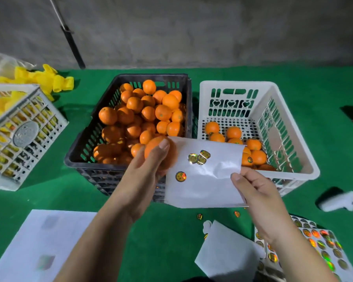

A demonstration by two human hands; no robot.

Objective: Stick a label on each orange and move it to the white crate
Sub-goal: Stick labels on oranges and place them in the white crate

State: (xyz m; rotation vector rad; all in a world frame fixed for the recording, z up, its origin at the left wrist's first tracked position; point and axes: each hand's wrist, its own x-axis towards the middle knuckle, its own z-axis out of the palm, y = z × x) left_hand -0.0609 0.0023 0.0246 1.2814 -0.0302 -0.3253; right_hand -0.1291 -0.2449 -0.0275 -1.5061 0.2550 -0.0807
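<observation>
At frame centre, the left hand (149,159) cups a round firm orange (155,147); the right hand (251,186) pinches a flimsy white backing sheet (202,180) at its edge. Peel labels gently.

A fruit-packing workroom: a bare concrete wall (192,27) behind a green-covered counter (171,241), where a black crate (86,151) of oranges (143,110) sits, a white crate (293,127) just right of it, sticker sheets (318,247) nearer right
</observation>
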